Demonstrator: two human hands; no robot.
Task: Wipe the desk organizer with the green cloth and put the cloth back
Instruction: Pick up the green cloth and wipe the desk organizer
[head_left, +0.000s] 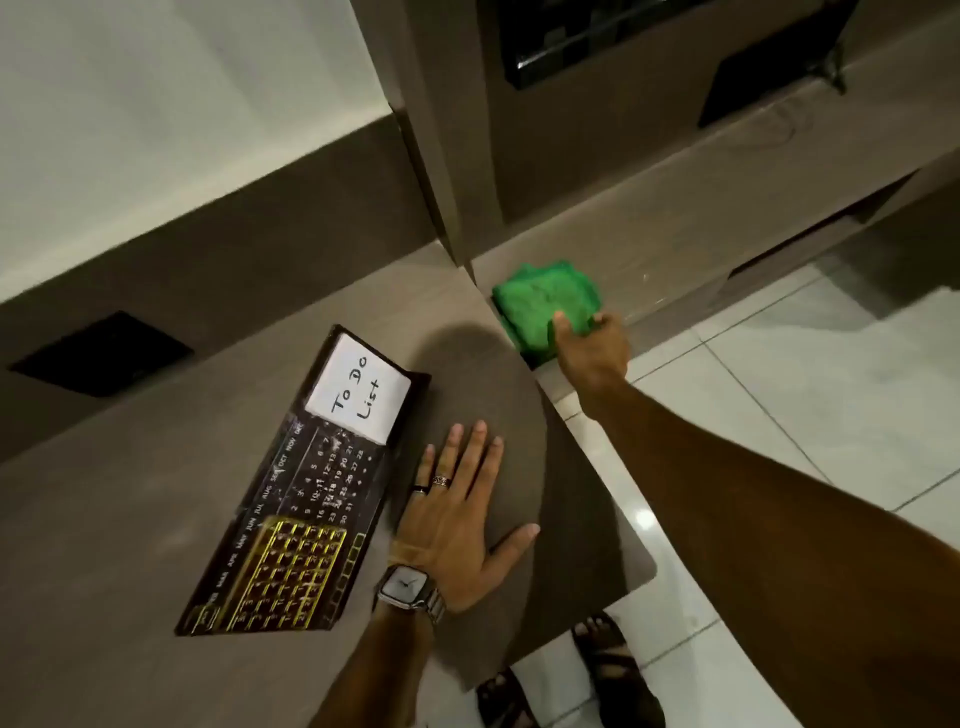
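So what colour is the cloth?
Bright green. The cloth shows best in the head view, folded under the right hand.

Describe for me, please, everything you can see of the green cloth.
The green cloth is bright green and looks soft and fuzzy, like microfibre. It is folded into a thick, roughly square pad with layered edges showing. It lies flat on a lower brown ledge beside the desk, close to the corner of an upright panel. The right hand grips its near corner, thumb on top and fingers around the edge; the left hand does not touch it.
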